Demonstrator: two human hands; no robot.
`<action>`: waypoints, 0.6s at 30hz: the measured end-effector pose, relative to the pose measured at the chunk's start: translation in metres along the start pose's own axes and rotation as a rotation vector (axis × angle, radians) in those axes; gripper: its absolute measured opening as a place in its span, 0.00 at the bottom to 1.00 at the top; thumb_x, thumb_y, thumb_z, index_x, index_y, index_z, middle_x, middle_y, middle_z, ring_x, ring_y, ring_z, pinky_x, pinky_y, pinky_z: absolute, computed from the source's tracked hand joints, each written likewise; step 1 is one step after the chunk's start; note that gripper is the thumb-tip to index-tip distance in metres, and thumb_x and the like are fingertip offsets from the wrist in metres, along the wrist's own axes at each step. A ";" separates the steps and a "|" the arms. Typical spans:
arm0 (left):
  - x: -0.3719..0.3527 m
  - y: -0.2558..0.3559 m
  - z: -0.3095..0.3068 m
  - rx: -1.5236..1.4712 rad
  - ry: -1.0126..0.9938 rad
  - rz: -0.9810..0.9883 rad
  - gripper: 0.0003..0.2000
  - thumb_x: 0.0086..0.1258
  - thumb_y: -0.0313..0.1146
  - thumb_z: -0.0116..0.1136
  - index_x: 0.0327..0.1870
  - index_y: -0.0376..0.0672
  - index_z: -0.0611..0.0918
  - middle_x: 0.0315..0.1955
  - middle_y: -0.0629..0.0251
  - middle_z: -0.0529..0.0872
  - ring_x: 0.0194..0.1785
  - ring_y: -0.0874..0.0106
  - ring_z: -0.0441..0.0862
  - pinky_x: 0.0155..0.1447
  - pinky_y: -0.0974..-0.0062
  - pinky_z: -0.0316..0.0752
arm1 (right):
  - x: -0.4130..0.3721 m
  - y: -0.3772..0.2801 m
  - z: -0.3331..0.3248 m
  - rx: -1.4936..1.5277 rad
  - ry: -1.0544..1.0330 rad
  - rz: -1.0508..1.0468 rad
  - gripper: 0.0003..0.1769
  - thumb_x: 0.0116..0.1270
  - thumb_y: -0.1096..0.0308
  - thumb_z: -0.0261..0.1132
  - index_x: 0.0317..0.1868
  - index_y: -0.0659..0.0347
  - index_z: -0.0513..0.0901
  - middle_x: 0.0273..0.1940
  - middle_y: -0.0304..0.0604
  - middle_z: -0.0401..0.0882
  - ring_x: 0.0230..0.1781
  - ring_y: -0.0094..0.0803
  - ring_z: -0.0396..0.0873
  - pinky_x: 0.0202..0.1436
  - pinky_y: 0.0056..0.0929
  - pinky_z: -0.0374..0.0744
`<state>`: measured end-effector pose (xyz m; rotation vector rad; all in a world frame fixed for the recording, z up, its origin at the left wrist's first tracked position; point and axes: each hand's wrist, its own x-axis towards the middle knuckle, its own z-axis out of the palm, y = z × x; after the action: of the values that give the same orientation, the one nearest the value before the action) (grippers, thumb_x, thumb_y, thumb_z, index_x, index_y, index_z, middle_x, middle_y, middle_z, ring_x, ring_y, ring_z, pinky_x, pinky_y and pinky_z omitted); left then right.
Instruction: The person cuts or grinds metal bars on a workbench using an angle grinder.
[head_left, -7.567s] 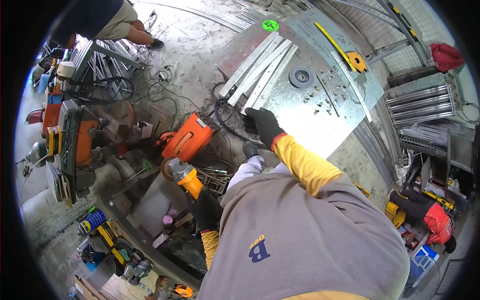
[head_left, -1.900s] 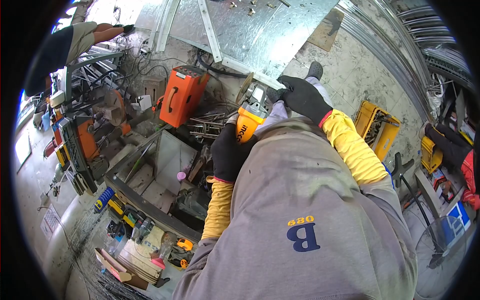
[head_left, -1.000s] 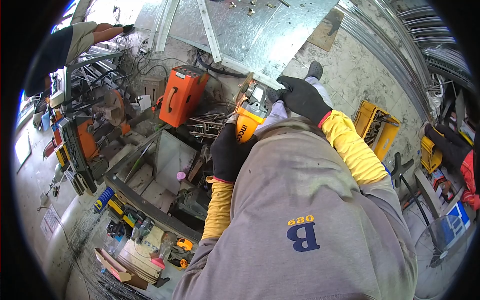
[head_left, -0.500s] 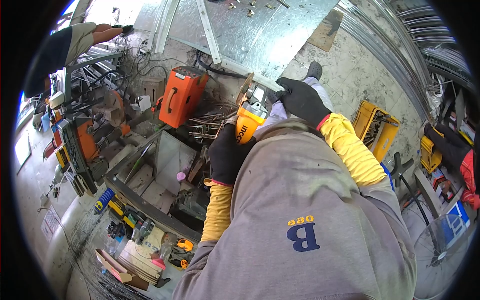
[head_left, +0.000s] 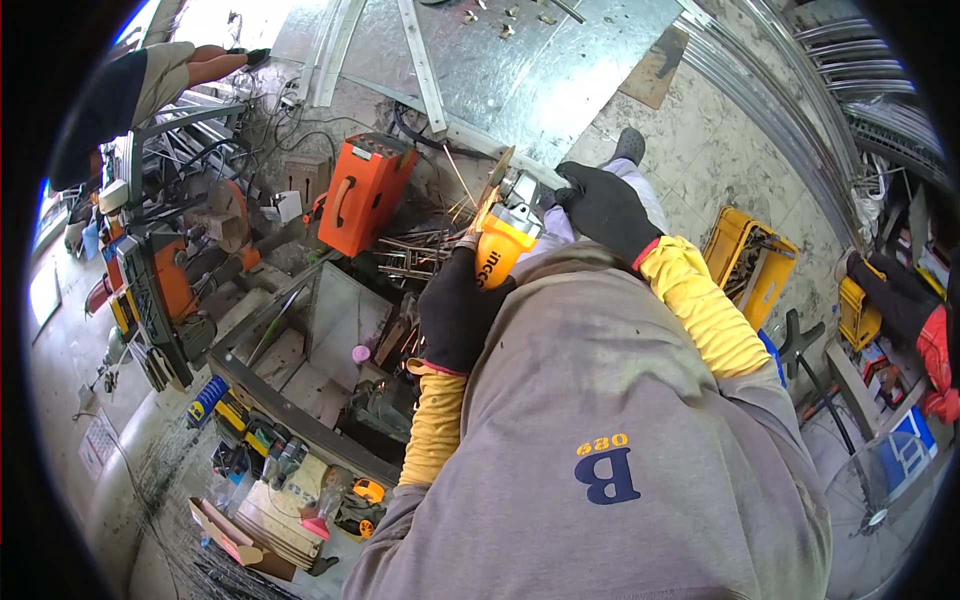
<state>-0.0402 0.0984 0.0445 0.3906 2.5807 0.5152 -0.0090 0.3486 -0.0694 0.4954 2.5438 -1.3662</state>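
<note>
My left hand (head_left: 462,312), in a black glove, is closed round the yellow body of an angle grinder (head_left: 503,250). The grinder's disc (head_left: 496,175) stands edge-on near a pale metal strip, and orange sparks (head_left: 484,212) spray down and left from it. My right hand (head_left: 612,212), also black-gloved, is closed at the near end of the metal strip (head_left: 540,174), beside the grinder head. The strip runs along the edge of a shiny metal sheet (head_left: 520,70). Its contact with the disc is hard to make out.
An orange box-shaped machine (head_left: 366,195) stands left of the grinder, near metal rods (head_left: 420,252). A yellow crate (head_left: 748,262) is at right. Another person's legs (head_left: 205,68) show at upper left; a red sleeve (head_left: 936,365) shows at far right.
Sparks have appeared at the disc, which has tilted and shifted slightly right with the grinder. My right hand has barely moved.
</note>
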 end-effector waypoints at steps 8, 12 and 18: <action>0.000 -0.002 0.000 -0.015 0.015 0.024 0.38 0.61 0.47 0.86 0.73 0.46 0.83 0.52 0.52 0.94 0.53 0.50 0.94 0.55 0.57 0.87 | 0.000 0.002 0.002 0.021 0.023 -0.002 0.17 0.73 0.64 0.68 0.60 0.50 0.90 0.49 0.53 0.93 0.51 0.56 0.90 0.54 0.51 0.87; 0.001 0.002 -0.002 0.021 -0.008 0.002 0.39 0.60 0.47 0.87 0.73 0.46 0.83 0.52 0.52 0.94 0.53 0.50 0.94 0.55 0.57 0.87 | 0.000 0.002 0.002 0.004 0.011 -0.007 0.17 0.73 0.64 0.70 0.60 0.50 0.90 0.48 0.53 0.93 0.51 0.56 0.91 0.55 0.51 0.87; 0.002 0.002 -0.002 0.028 0.017 0.037 0.41 0.59 0.48 0.87 0.73 0.43 0.83 0.51 0.50 0.94 0.52 0.49 0.93 0.53 0.56 0.87 | 0.001 0.004 0.004 0.007 0.010 -0.005 0.17 0.74 0.62 0.70 0.61 0.50 0.90 0.48 0.54 0.93 0.50 0.57 0.90 0.55 0.52 0.86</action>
<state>-0.0420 0.1000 0.0458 0.4460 2.6038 0.4985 -0.0079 0.3470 -0.0749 0.4991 2.5503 -1.3784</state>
